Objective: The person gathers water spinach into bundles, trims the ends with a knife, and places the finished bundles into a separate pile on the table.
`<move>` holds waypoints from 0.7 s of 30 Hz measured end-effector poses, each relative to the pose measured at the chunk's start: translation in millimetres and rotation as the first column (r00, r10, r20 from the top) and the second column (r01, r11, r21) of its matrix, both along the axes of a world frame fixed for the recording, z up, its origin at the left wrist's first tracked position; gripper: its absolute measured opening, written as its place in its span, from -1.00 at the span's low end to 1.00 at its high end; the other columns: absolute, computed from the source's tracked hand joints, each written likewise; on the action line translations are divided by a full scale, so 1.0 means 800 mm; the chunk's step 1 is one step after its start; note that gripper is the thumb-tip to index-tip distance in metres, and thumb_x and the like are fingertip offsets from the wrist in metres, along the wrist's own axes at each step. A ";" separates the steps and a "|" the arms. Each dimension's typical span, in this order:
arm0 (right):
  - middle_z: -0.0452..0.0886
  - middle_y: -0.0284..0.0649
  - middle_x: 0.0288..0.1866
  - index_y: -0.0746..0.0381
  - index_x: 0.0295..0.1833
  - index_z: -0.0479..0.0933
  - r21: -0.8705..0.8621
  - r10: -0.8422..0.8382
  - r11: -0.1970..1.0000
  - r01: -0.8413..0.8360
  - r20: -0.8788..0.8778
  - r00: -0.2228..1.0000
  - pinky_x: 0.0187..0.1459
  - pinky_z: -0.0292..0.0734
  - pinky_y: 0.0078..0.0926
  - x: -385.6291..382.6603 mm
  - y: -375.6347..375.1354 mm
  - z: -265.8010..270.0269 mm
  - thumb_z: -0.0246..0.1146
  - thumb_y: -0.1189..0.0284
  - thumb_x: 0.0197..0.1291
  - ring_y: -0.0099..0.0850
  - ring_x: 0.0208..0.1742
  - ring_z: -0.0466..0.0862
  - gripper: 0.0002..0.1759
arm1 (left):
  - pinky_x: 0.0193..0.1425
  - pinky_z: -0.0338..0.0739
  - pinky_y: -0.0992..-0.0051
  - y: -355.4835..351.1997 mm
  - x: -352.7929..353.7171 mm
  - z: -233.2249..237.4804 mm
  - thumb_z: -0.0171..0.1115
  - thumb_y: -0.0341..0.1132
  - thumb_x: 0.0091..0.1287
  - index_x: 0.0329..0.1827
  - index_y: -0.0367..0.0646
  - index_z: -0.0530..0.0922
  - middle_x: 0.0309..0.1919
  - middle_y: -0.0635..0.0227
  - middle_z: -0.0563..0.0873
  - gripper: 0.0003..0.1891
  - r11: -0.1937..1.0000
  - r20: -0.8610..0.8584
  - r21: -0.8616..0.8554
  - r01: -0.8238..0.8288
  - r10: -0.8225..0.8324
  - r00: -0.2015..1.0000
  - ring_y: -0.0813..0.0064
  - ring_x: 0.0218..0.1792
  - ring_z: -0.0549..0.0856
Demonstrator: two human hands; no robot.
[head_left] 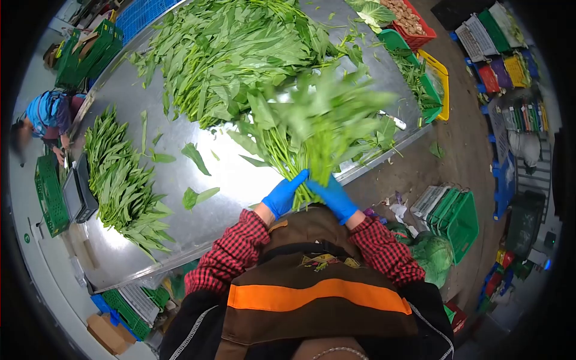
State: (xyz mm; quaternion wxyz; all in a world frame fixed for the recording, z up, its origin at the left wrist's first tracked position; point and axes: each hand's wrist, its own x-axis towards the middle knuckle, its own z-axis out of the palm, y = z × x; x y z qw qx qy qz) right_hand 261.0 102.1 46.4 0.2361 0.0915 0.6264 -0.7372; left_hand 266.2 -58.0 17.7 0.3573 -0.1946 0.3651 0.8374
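Observation:
Both my hands, in blue gloves, grip the stem ends of a bunch of water spinach (324,132) in front of my apron. My left hand (284,195) is closed around the stems on the left side. On the right side my right hand (334,199) wraps the stems. The leafy tops fan out away from me over the metal table (225,174) and are blurred by motion. Beyond them lies a large heap of water spinach (234,54). A row of bunched greens (123,180) rests at the left, and several loose leaves are scattered between.
A white-handled knife (393,120) lies near the table's right edge. Green (414,78) and yellow crates (444,84) stand beyond that edge. A black scale-like device (81,189) is at the left, with another person (48,117) nearby. Stacked green crates (459,225) are at the right.

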 end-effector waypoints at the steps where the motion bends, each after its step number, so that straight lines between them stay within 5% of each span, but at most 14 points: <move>1: 0.56 -0.15 0.05 0.33 0.21 0.39 0.146 0.261 0.958 -0.247 -0.090 0.961 0.08 0.48 -0.38 -0.001 0.002 -0.017 0.34 0.22 0.18 -0.32 0.04 0.57 -0.41 | 0.10 0.56 0.47 0.006 0.005 -0.005 0.17 -0.14 0.41 0.27 -0.19 0.44 0.09 0.30 0.62 -0.55 0.997 0.095 0.070 -0.011 0.004 0.995 0.49 0.02 0.63; 2: 0.56 -0.15 0.05 0.33 0.21 0.39 0.147 0.260 0.958 -0.246 -0.091 0.961 0.08 0.48 -0.38 0.001 0.007 -0.033 0.34 0.22 0.18 -0.32 0.04 0.57 -0.41 | 0.12 0.56 0.45 0.010 0.009 -0.012 0.18 -0.14 0.40 0.29 -0.17 0.42 0.11 0.29 0.61 -0.53 0.990 0.190 0.137 -0.029 0.002 0.982 0.47 0.04 0.63; 4: 0.49 -0.02 0.20 0.29 0.26 0.33 0.665 0.569 0.640 -0.385 -0.073 0.819 0.16 0.41 -0.22 -0.002 0.005 -0.032 0.40 -0.03 -0.02 -0.13 0.22 0.50 -0.15 | 0.14 0.55 0.43 0.011 0.011 -0.015 0.21 -0.17 0.38 0.30 -0.14 0.40 0.12 0.29 0.61 -0.52 0.993 0.151 0.115 -0.006 -0.012 0.988 0.44 0.07 0.62; 6: 0.38 0.06 0.32 0.26 0.33 0.29 0.723 0.617 0.540 -0.431 0.008 0.787 0.28 0.28 -0.11 0.000 0.007 -0.022 0.34 -0.19 -0.08 0.00 0.37 0.34 -0.01 | 0.12 0.56 0.46 0.011 0.009 -0.009 0.24 -0.21 0.36 0.30 -0.13 0.41 0.12 0.29 0.61 -0.52 0.997 0.155 0.079 0.026 -0.038 0.987 0.45 0.06 0.63; 8: 0.30 0.04 0.39 0.22 0.38 0.26 0.928 0.744 0.225 -0.296 0.032 0.667 0.34 0.20 -0.10 0.005 -0.001 -0.008 0.34 -0.22 -0.09 0.00 0.42 0.26 0.03 | 0.12 0.55 0.46 0.011 0.004 0.009 0.25 -0.23 0.35 0.29 -0.15 0.41 0.11 0.29 0.62 -0.52 0.997 0.168 0.057 0.049 -0.058 0.984 0.45 0.06 0.63; 12: 0.32 0.05 0.38 0.25 0.40 0.23 0.888 0.777 0.333 -0.317 -0.068 0.626 0.31 0.25 -0.12 -0.002 0.014 -0.014 0.27 -0.19 0.03 0.01 0.38 0.33 -0.02 | 0.08 0.54 0.48 -0.003 -0.003 -0.001 0.28 -0.30 0.30 0.21 -0.20 0.49 0.04 0.29 0.64 -0.57 0.995 0.089 0.067 0.075 -0.081 0.993 0.47 0.01 0.64; 14: 0.36 0.02 0.36 0.29 0.39 0.23 0.272 0.439 0.867 -0.418 -0.018 0.898 0.27 0.32 -0.12 -0.006 0.034 -0.011 0.18 -0.12 0.18 0.04 0.32 0.40 -0.13 | -0.06 0.54 0.52 -0.017 -0.008 0.015 0.37 -0.30 0.20 0.07 -0.23 0.57 -0.13 0.32 0.70 -0.61 0.996 0.017 -0.061 0.067 -0.066 0.998 0.53 -0.17 0.65; 15: 0.45 -0.03 0.29 0.27 0.33 0.32 0.169 0.329 0.928 -0.331 0.042 0.943 0.23 0.38 -0.19 -0.009 0.045 -0.026 0.09 -0.04 0.30 -0.04 0.23 0.50 -0.30 | -0.10 0.54 0.54 -0.029 -0.008 0.011 0.39 -0.34 0.15 -0.02 -0.25 0.61 -0.20 0.35 0.72 -0.65 0.968 -0.104 -0.239 0.078 -0.105 0.989 0.54 -0.21 0.66; 16: 0.45 -0.03 0.29 0.27 0.33 0.32 0.172 0.325 0.929 -0.327 0.041 0.945 0.23 0.38 -0.19 -0.015 0.052 -0.023 0.09 -0.04 0.30 -0.04 0.23 0.50 -0.30 | -0.01 0.54 0.48 -0.041 -0.016 0.039 0.38 -0.39 0.15 0.08 -0.30 0.57 -0.10 0.33 0.69 -0.59 0.928 -0.172 -0.340 0.149 -0.217 0.961 0.50 -0.13 0.66; 17: 0.48 -0.04 0.26 0.25 0.29 0.36 -0.287 0.118 0.958 0.000 0.395 0.911 0.22 0.39 -0.21 -0.022 0.057 -0.022 0.09 -0.01 0.31 -0.12 0.20 0.53 -0.36 | -0.01 0.55 0.47 -0.048 -0.020 0.064 0.38 -0.37 0.12 0.07 -0.30 0.56 -0.11 0.33 0.70 -0.57 0.867 -0.290 -0.475 0.148 -0.313 0.904 0.51 -0.15 0.66; 18: 0.51 -0.06 0.23 0.23 0.25 0.40 -0.519 0.095 0.722 0.458 0.730 0.677 0.21 0.40 -0.23 -0.029 0.059 -0.021 0.10 0.02 0.32 -0.20 0.18 0.55 -0.42 | -0.02 0.55 0.46 -0.054 -0.022 0.078 0.39 -0.35 0.10 0.07 -0.30 0.56 -0.13 0.33 0.70 -0.55 0.791 -0.385 -0.600 0.120 -0.417 0.824 0.51 -0.17 0.66; 19: 0.51 -0.03 0.23 0.22 0.23 0.42 -0.688 0.135 0.613 0.389 0.576 0.806 0.18 0.43 -0.23 -0.039 0.050 -0.016 0.03 0.01 0.35 -0.24 0.14 0.56 -0.44 | -0.08 0.57 0.45 -0.065 -0.023 0.080 0.39 -0.33 0.06 0.04 -0.28 0.57 -0.21 0.27 0.73 -0.55 0.715 -0.471 -0.699 0.013 -0.475 0.744 0.51 -0.23 0.69; 21: 0.51 -0.05 0.23 0.21 0.25 0.41 -0.706 0.128 0.604 0.368 0.542 0.830 0.19 0.42 -0.23 -0.055 0.034 -0.005 0.02 -0.01 0.35 -0.24 0.14 0.56 -0.42 | -0.38 0.53 0.28 -0.091 -0.052 0.108 0.33 -0.19 0.17 -0.30 -0.25 0.66 -0.49 0.01 0.66 -0.74 0.356 -0.481 -0.874 -0.331 -0.736 0.476 0.04 -0.46 0.65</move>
